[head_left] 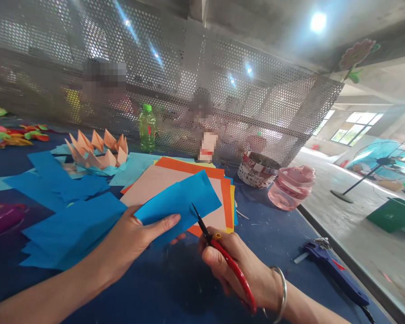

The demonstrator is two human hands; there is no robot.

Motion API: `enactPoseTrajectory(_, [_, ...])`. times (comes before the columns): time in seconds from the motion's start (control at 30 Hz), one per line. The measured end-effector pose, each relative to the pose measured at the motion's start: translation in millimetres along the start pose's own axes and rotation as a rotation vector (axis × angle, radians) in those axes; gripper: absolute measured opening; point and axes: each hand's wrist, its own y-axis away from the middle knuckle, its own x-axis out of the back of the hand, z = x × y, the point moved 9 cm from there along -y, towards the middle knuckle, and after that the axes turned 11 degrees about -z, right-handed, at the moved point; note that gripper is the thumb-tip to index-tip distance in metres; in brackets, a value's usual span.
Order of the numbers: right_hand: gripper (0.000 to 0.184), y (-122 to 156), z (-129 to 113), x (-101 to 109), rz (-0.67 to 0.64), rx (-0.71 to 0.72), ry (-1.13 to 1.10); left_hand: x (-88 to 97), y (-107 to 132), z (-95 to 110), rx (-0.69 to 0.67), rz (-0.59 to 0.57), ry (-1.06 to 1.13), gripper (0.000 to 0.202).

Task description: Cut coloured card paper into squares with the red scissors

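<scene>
My left hand is closed on a folded sheet of blue paper, thumb on top and fingers underneath. In my right hand is a pair of scissors with red handles and dark blades. The blade tips touch or overlap the paper's lower edge; whether they are cutting I cannot tell. Just behind the held piece lies a stack of coloured paper, pink on top with orange and yellow sheets below. More blue sheets are piled left of my left hand.
A folded peach paper crown shape stands at back left near a green bottle. To the right are a round container, a pink bottle and a blue glue gun. A perforated metal screen closes off the back.
</scene>
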Motion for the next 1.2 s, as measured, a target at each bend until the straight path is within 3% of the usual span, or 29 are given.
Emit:
enactPoseTrajectory(0.1, [0.058,-1.8,3.2,-1.6,0.006,-0.024,-0.085,-4.1,-0.2,-2.2,0.010,-0.050,0.049,0.026])
enactPoseTrajectory(0.4, [0.055,-8.2,11.6,-10.7,0.056,-0.074,-0.399,-4.5,-0.2,-5.0,0.040,-0.046,0.121,0.029])
enactPoseTrajectory(0.53, [0.054,-6.6,10.0,-7.2,0.058,-0.032,-0.311,-6.3,-0.4,-3.0,0.037,-0.073,0.136,0.029])
enactPoseTrajectory(0.77, [0.066,-1.9,-14.9,5.0,0.053,0.112,0.087,-11.7,1.2,-3.3,0.026,-0.155,0.185,0.022])
enactPoseTrajectory(0.97, [0.066,-3.1,-16.1,1.6,0.027,0.156,0.054,-25.8,4.4,-1.2,0.020,-0.270,0.177,0.017])
enactPoseTrajectory(1.2, [0.067,-3.8,-10.8,1.4,0.037,0.113,0.023,-26.5,4.5,-5.8,0.053,-0.272,0.224,0.018])
